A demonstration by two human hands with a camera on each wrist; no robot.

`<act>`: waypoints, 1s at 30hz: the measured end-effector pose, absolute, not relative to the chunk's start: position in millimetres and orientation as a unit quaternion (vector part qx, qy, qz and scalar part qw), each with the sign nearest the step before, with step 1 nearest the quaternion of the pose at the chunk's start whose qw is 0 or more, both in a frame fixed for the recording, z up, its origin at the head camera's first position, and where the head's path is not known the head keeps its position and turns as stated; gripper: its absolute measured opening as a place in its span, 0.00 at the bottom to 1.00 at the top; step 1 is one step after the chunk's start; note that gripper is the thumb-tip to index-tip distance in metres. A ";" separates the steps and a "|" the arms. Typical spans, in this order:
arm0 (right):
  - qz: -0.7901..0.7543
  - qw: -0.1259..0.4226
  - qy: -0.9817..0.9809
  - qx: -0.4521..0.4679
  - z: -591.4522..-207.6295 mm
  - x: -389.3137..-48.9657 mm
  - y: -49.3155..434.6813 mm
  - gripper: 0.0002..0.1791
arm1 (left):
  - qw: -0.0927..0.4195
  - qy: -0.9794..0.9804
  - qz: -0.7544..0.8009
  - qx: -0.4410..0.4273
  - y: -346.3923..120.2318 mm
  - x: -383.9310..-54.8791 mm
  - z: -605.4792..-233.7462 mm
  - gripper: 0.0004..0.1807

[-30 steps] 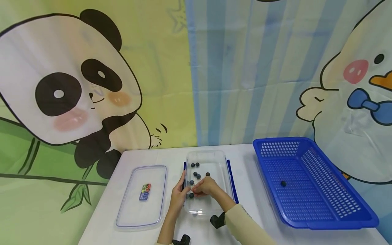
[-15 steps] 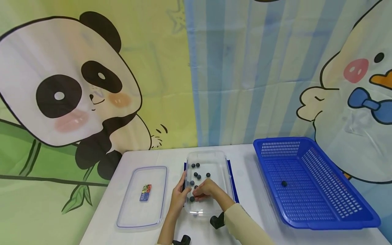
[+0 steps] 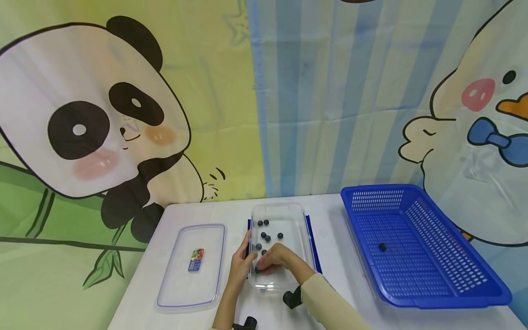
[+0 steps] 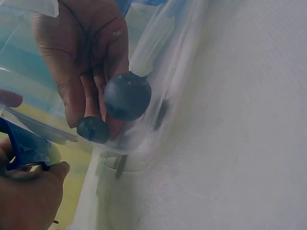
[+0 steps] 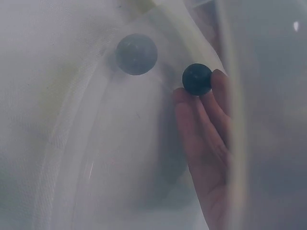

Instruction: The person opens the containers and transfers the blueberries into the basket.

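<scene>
In the head view, a clear plastic box (image 3: 294, 275) with blue side latches holds several dark blueberries, mostly along its left side. My left hand (image 3: 238, 266) grips the box's left wall, its thumb over the rim. My right hand (image 3: 274, 257) reaches inside, fingertips at a blueberry (image 3: 257, 270) in the near left corner. Seen from the right wrist, thumb and fingers pinch that blueberry (image 5: 196, 79), while another blueberry (image 5: 136, 54) shows nearby through the hazy wall. Left fingers (image 4: 36, 191) appear beside a blue latch (image 4: 33, 143) in the left wrist view.
A clear lid (image 3: 210, 293) with a fruit label (image 3: 195, 260) lies on the white table (image 3: 136, 293) to the left. A blue perforated basket (image 3: 437, 300) stands on the right, with one dark blueberry (image 3: 382, 247) inside. A printed curtain (image 3: 305, 114) hangs behind the table.
My right hand has shifted slightly toward the box's near left corner, fingers closing on the blueberry there. A blueberry beside the hand has come into view. My left hand stays on the wall.
</scene>
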State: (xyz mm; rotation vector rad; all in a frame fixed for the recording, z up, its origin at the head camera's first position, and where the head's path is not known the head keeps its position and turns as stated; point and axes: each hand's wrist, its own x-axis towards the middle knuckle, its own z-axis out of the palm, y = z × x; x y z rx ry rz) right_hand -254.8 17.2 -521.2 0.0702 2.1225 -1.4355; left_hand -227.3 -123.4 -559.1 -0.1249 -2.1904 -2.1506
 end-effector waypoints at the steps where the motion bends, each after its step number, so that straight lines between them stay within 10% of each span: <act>1: -0.538 0.285 0.793 0.027 -521.6 -255.0 17.6 0.06 | 0.035 -0.714 -0.698 -0.041 -122.9 -227.3 -558.8 0.39; 30: -0.565 0.205 0.799 -0.022 -468.6 -247.4 55.3 0.07 | 0.049 -0.703 -0.709 -0.021 -120.7 -227.7 -555.7 0.33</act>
